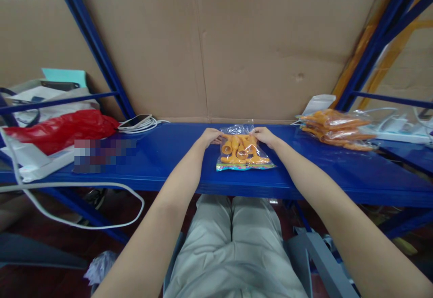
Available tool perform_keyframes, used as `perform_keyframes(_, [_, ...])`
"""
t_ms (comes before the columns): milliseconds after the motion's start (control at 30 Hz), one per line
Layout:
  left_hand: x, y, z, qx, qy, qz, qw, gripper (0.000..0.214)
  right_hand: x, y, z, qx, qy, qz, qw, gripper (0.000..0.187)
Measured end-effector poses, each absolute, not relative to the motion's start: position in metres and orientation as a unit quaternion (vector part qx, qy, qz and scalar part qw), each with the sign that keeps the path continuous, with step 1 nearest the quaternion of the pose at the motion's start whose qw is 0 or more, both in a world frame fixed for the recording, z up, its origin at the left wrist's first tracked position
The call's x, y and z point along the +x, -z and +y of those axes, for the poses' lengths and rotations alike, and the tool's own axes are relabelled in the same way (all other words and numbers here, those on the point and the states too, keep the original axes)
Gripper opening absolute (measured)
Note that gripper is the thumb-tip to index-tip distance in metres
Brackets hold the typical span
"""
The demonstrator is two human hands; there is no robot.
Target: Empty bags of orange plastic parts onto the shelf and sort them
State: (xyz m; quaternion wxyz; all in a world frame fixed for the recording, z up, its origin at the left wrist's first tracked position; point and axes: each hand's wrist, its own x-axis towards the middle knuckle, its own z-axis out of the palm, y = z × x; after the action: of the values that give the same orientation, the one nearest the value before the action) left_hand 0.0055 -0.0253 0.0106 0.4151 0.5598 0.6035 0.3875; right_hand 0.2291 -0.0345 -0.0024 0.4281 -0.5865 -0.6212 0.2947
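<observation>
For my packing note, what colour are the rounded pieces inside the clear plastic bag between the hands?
The rounded pieces are orange, clearest in the head view.

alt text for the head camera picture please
A person's left hand and right hand touch opposite sides of a clear bag of orange objects on a blue table. To the right lies a pile of similar bags; to the left, some red plastic.

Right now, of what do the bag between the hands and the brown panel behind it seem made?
The bag looks like clear, glossy plastic film, since it wrinkles and catches light. The brown panel is probably matte cardboard, judging by its creased surface.
</observation>
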Motion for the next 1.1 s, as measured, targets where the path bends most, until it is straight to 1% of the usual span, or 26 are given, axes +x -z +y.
perform_keyframes(133, [0.006, -0.013, -0.030, 0.553, -0.402, 0.567, 0.460, 0.017, 0.230, -0.003, -0.039, -0.560, -0.355, -0.595, 0.454, 0.017])
perform_keyframes(267, [0.005, -0.014, -0.032, 0.536, -0.415, 0.541, 0.497, 0.010, 0.231, -0.006, -0.042, -0.535, -0.424, -0.554, 0.476, 0.022])
perform_keyframes(400, [0.004, -0.015, -0.032, 0.527, -0.433, 0.528, 0.506, 0.011, 0.233, -0.006, -0.042, -0.514, -0.487, -0.518, 0.480, 0.024])
perform_keyframes(600, [0.003, -0.014, -0.027, 0.505, -0.478, 0.518, 0.499, 0.012, 0.236, -0.008, -0.041, -0.479, -0.541, -0.489, 0.488, 0.025])
perform_keyframes(800, [0.000, -0.011, -0.023, 0.531, -0.467, 0.494, 0.506, 0.012, 0.239, -0.008, -0.039, -0.469, -0.561, -0.477, 0.488, 0.024])
perform_keyframes(933, [-0.001, -0.010, -0.026, 0.560, -0.438, 0.487, 0.508, 0.011, 0.239, -0.007, -0.039, -0.468, -0.550, -0.492, 0.486, 0.022])
perform_keyframes(1100, [-0.001, -0.009, -0.028, 0.572, -0.433, 0.487, 0.499, 0.011, 0.243, -0.006, -0.037, -0.486, -0.528, -0.511, 0.473, 0.024])
